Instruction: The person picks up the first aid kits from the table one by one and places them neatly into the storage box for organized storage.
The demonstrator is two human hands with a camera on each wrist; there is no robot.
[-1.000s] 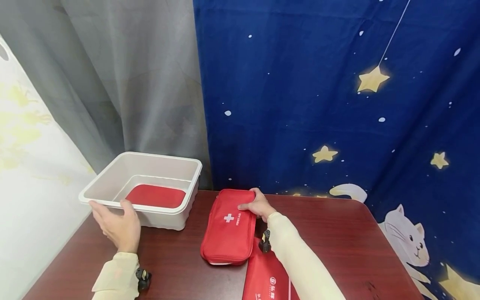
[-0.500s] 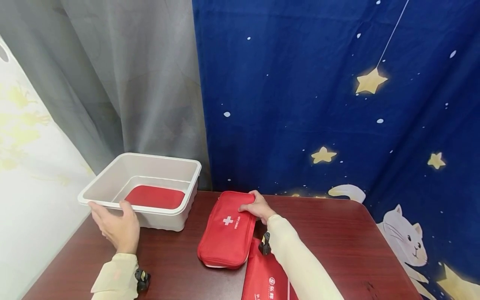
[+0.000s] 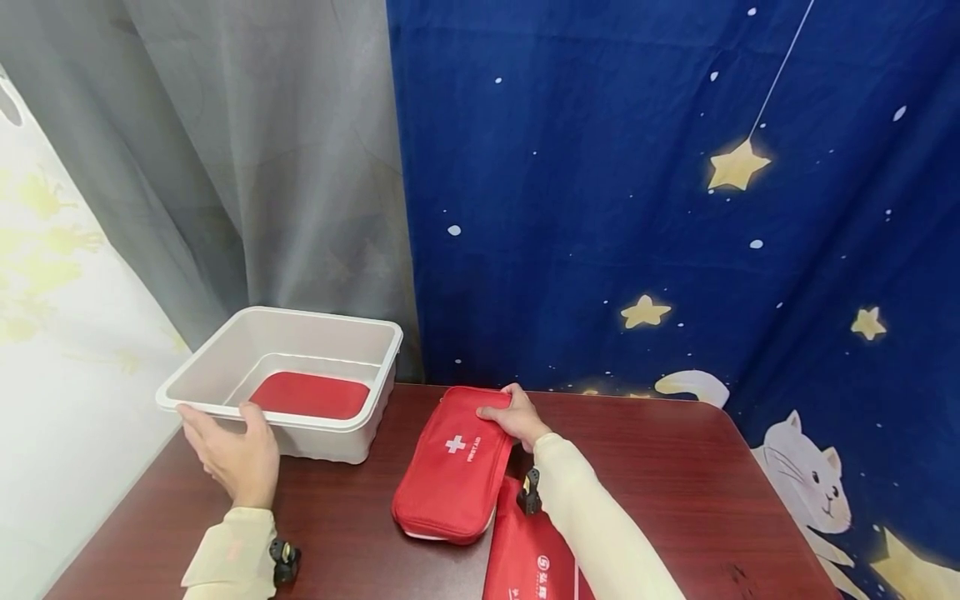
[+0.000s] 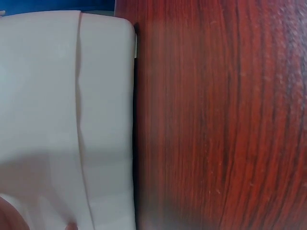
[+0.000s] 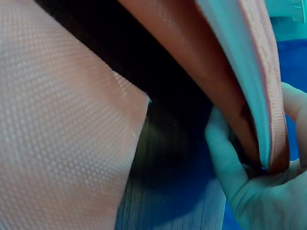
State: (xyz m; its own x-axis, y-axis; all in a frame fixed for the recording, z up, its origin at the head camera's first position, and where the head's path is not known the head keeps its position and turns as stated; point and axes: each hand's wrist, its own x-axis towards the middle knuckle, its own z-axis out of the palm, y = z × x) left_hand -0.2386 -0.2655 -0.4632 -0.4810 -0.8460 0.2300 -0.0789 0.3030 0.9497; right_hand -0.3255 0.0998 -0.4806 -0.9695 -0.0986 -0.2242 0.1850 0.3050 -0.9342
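Observation:
In the head view my right hand (image 3: 517, 417) grips the far right corner of a red first aid pouch (image 3: 450, 483), thumb on top and fingers beneath. The right wrist view shows the pouch's edge (image 5: 276, 110) between thumb and fingers, tilted over the dark table. A second red pouch (image 3: 525, 550) with white lettering lies under my right forearm, partly hidden; its textured cloth (image 5: 67, 124) fills the left of that wrist view. My left hand (image 3: 236, 454) rests against the near side of a white plastic bin (image 3: 330, 437), fingers spread and fairly straight.
A flat red piece (image 3: 311, 394) lies on the bin's floor. The brown wooden table (image 3: 675, 483) runs right to its rounded corner. Behind hang a grey curtain (image 3: 322, 167) and a blue starry one (image 3: 562, 183).
The first aid pouch's near end has swung slightly left and toward me, with the right hand still holding its corner. The left hand and bin have stayed put.

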